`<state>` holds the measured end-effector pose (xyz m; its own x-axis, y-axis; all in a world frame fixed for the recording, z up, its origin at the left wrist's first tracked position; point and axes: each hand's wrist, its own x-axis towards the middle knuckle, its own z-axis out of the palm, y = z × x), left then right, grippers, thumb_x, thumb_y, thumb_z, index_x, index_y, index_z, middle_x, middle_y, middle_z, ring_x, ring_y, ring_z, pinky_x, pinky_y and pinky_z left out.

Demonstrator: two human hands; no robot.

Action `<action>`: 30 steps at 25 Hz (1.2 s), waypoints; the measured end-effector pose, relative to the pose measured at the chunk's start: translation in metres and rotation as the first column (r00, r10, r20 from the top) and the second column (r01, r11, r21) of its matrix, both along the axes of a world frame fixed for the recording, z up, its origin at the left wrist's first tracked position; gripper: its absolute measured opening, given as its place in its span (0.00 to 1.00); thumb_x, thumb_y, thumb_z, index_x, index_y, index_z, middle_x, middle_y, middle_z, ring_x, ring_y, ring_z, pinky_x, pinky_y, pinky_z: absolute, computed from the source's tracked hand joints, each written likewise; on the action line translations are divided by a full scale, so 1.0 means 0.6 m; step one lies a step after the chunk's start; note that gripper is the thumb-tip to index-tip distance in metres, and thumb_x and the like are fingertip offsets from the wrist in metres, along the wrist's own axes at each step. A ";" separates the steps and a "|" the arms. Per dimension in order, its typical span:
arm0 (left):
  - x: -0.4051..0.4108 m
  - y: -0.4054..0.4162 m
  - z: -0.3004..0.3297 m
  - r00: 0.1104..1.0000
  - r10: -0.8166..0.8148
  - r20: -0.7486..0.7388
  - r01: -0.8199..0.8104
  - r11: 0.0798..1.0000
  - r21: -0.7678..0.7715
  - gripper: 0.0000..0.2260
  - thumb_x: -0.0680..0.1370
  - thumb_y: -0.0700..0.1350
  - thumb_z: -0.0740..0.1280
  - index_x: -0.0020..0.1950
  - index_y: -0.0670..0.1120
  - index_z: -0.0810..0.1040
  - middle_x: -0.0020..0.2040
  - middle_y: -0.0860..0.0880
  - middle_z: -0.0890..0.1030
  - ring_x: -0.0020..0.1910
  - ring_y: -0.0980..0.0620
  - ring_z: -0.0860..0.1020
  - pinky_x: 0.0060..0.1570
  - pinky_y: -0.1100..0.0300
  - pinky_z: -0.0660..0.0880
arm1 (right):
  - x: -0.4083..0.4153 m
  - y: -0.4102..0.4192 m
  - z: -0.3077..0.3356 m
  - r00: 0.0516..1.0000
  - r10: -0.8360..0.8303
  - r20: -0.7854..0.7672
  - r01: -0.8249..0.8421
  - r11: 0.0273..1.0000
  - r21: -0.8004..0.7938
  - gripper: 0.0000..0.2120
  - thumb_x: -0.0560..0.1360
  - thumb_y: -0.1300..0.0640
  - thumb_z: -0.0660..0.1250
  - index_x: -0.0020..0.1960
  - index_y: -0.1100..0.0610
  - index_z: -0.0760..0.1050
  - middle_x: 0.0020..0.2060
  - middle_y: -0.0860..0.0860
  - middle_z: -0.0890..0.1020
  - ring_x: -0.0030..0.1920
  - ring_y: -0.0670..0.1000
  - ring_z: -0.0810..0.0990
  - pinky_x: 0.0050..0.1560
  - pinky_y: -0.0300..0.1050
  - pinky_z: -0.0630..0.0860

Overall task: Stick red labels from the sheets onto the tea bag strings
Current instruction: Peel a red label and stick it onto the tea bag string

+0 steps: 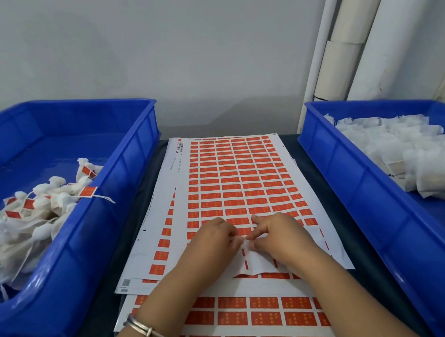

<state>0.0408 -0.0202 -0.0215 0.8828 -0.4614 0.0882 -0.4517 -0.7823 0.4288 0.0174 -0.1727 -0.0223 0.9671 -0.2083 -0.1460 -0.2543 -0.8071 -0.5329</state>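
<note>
At the bench's left edge, a blue tray (142,161) holds few labelled tea bags (39,216); many wait unlabelled (409,151) (right tray (358,188)) while both hands, left (216,239) and right (277,234), pinch a bag (258,262) on the label sheet (234,183).

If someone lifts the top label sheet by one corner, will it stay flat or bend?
The top label sheet will probably bend and droop: it looks like thin paper, and its near edge already curls where the left hand and right hand pinch it. It likely slides easily too, since it lies loose on other sheets.
</note>
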 end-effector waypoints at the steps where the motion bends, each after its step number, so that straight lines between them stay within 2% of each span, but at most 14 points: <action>1: 0.000 0.002 0.000 1.000 -0.001 -0.021 0.001 1.000 -0.006 0.13 0.78 0.52 0.64 0.60 0.51 0.78 0.57 0.55 0.77 0.48 0.57 0.72 0.48 0.69 0.68 | 0.001 0.000 -0.001 1.000 -0.009 -0.004 0.009 1.000 0.014 0.11 0.72 0.48 0.71 0.54 0.45 0.82 0.68 0.38 0.71 0.61 0.49 0.75 0.43 0.34 0.68; 4: 0.003 0.002 0.001 0.997 0.048 -0.064 -0.050 0.998 -0.036 0.11 0.76 0.50 0.68 0.57 0.51 0.82 0.57 0.55 0.78 0.47 0.57 0.73 0.49 0.68 0.71 | 0.003 -0.001 -0.003 0.999 -0.024 -0.024 0.025 0.999 0.035 0.13 0.72 0.49 0.71 0.56 0.44 0.81 0.68 0.38 0.70 0.62 0.49 0.74 0.39 0.32 0.66; 8: 0.005 -0.010 -0.001 0.980 0.161 -0.114 -0.172 0.981 -0.085 0.09 0.76 0.48 0.68 0.54 0.50 0.83 0.52 0.55 0.80 0.41 0.56 0.75 0.42 0.70 0.70 | 0.004 -0.001 -0.003 0.999 -0.023 -0.037 0.024 0.999 0.039 0.15 0.71 0.49 0.72 0.58 0.44 0.80 0.69 0.38 0.69 0.65 0.50 0.72 0.50 0.40 0.71; 10: 0.007 -0.011 -0.002 0.975 0.183 -0.129 -0.195 0.977 -0.089 0.09 0.76 0.48 0.67 0.54 0.49 0.83 0.49 0.55 0.80 0.37 0.56 0.75 0.37 0.72 0.68 | 0.003 -0.002 -0.003 0.999 -0.023 -0.038 0.024 0.999 0.040 0.15 0.71 0.49 0.72 0.58 0.44 0.80 0.69 0.38 0.69 0.65 0.51 0.72 0.53 0.41 0.72; 12: 0.008 -0.010 -0.001 0.977 0.173 -0.123 -0.183 0.980 -0.079 0.09 0.77 0.48 0.66 0.54 0.48 0.82 0.48 0.54 0.79 0.36 0.57 0.73 0.37 0.72 0.68 | 0.003 -0.002 -0.002 0.999 -0.025 -0.037 0.026 0.999 0.045 0.16 0.70 0.50 0.73 0.58 0.44 0.80 0.69 0.38 0.69 0.65 0.51 0.72 0.54 0.43 0.73; 15: 0.010 -0.008 -0.003 0.980 0.169 -0.103 -0.179 0.979 -0.097 0.08 0.79 0.47 0.63 0.55 0.48 0.79 0.52 0.52 0.78 0.36 0.58 0.71 0.42 0.70 0.67 | 0.002 -0.003 -0.001 0.999 -0.029 -0.039 0.031 0.997 0.073 0.17 0.70 0.50 0.73 0.59 0.44 0.79 0.69 0.38 0.69 0.63 0.50 0.74 0.50 0.41 0.74; 18: 0.012 -0.004 -0.003 0.973 0.209 -0.098 -0.221 0.967 -0.129 0.07 0.80 0.47 0.61 0.55 0.50 0.75 0.52 0.53 0.75 0.38 0.58 0.70 0.43 0.70 0.66 | 0.002 -0.001 -0.001 0.999 -0.030 -0.033 0.032 0.997 0.073 0.18 0.70 0.50 0.74 0.59 0.45 0.79 0.68 0.38 0.70 0.62 0.49 0.75 0.50 0.41 0.75; 22: 0.014 -0.002 0.001 0.954 0.257 -0.153 -0.283 0.940 -0.189 0.01 0.80 0.47 0.61 0.50 0.54 0.71 0.45 0.58 0.71 0.35 0.59 0.71 0.34 0.72 0.65 | -0.003 -0.002 0.000 0.999 -0.032 0.002 0.031 0.996 0.086 0.16 0.69 0.49 0.73 0.57 0.45 0.80 0.67 0.38 0.71 0.61 0.48 0.75 0.50 0.39 0.73; 24: 0.015 0.002 0.001 0.932 0.302 -0.202 -0.348 0.902 -0.255 0.01 0.80 0.48 0.61 0.49 0.54 0.70 0.43 0.58 0.71 0.36 0.60 0.72 0.32 0.72 0.64 | -0.010 -0.002 -0.001 0.999 -0.032 0.040 0.029 0.997 0.075 0.14 0.70 0.46 0.72 0.55 0.44 0.81 0.66 0.38 0.72 0.60 0.47 0.76 0.46 0.35 0.71; 27: 0.016 0.010 0.002 0.890 0.337 -0.307 -0.434 0.831 -0.347 0.00 0.80 0.49 0.60 0.50 0.54 0.70 0.41 0.59 0.72 0.37 0.58 0.74 0.32 0.71 0.67 | -0.021 -0.003 0.005 0.995 -0.038 0.089 0.024 0.987 0.159 0.08 0.73 0.44 0.68 0.49 0.45 0.81 0.60 0.38 0.77 0.51 0.43 0.78 0.37 0.30 0.64; 30: 0.017 0.015 0.006 0.849 0.358 -0.389 -0.504 0.771 -0.389 0.02 0.80 0.50 0.60 0.51 0.55 0.70 0.40 0.61 0.71 0.38 0.57 0.75 0.31 0.70 0.67 | -0.031 -0.006 0.022 0.998 -0.042 0.055 0.022 0.948 0.317 0.06 0.76 0.46 0.65 0.45 0.45 0.81 0.45 0.34 0.79 0.40 0.39 0.76 0.34 0.30 0.66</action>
